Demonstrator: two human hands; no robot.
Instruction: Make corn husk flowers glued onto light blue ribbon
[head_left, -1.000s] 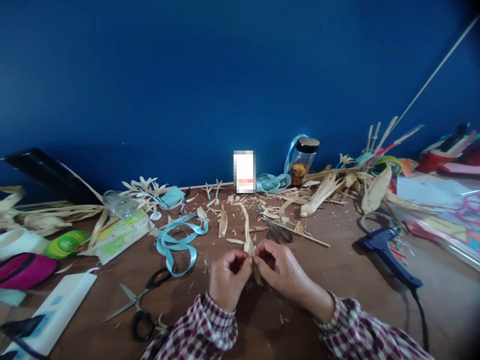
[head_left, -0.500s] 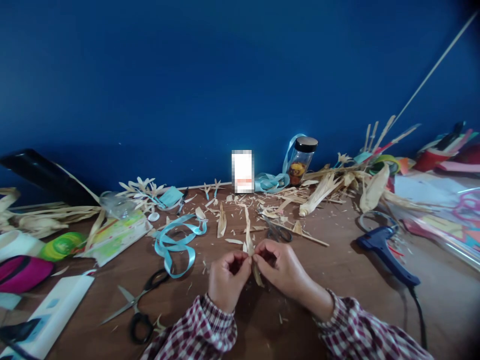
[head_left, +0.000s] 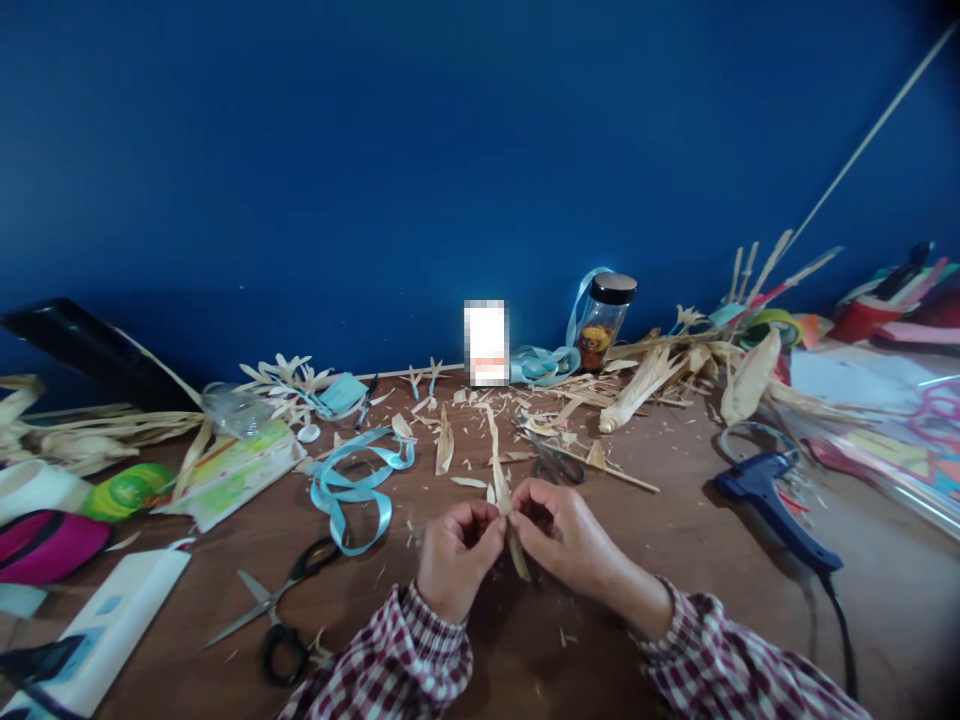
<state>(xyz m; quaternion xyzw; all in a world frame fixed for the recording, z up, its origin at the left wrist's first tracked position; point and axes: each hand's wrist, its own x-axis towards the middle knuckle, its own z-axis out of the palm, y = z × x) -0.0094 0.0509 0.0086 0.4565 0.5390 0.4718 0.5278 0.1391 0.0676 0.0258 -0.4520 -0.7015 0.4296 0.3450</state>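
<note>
A long, narrow strip of dry corn husk runs front to back between my hands, above the brown table. My left hand pinches it from the left with thumb and fingers. From the right, my right hand pinches the same strip, the fingertips of both hands almost meeting. The strip's lower end hangs out below the fingers. Just beyond my right hand lies a small pair of scissors. Open black-handled scissors rest left of my left hand, near a curled light blue ribbon.
A blue glue gun with its cord lies at the right. At the back stand a jar with a black lid and corn husks. Husk scraps litter the table's middle. A white power strip sits at the near left.
Both hands stay pinched on the husk strip with almost no movement. The strip's lower end has shifted very slightly to the right and down.
</note>
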